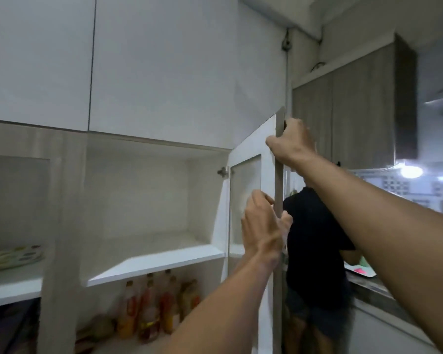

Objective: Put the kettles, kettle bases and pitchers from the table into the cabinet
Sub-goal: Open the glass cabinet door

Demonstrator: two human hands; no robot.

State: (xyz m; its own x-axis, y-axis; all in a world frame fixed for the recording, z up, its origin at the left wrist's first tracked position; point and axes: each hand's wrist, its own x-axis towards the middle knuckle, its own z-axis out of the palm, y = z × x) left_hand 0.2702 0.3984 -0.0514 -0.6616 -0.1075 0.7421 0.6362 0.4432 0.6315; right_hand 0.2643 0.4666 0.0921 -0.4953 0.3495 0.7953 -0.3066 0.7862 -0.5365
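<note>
The white cabinet [138, 261] stands in front of me with its glass-panelled door [246, 195] swung wide open to the right. My right hand [290, 141] grips the door's outer edge near its top corner. My left hand [262, 226] is lower on the same edge, fingers curled at it and touching it. The upper shelf compartment behind the door is bare. No kettle, kettle base or pitcher is in view.
Several sauce bottles [151, 310] stand on the lower shelf. A patterned plate [13, 256] lies behind the closed left door. A person in a black shirt [315, 251] stands just beyond the open door at a counter [368, 287]. Grey wall cabinets [356, 103] hang at the right.
</note>
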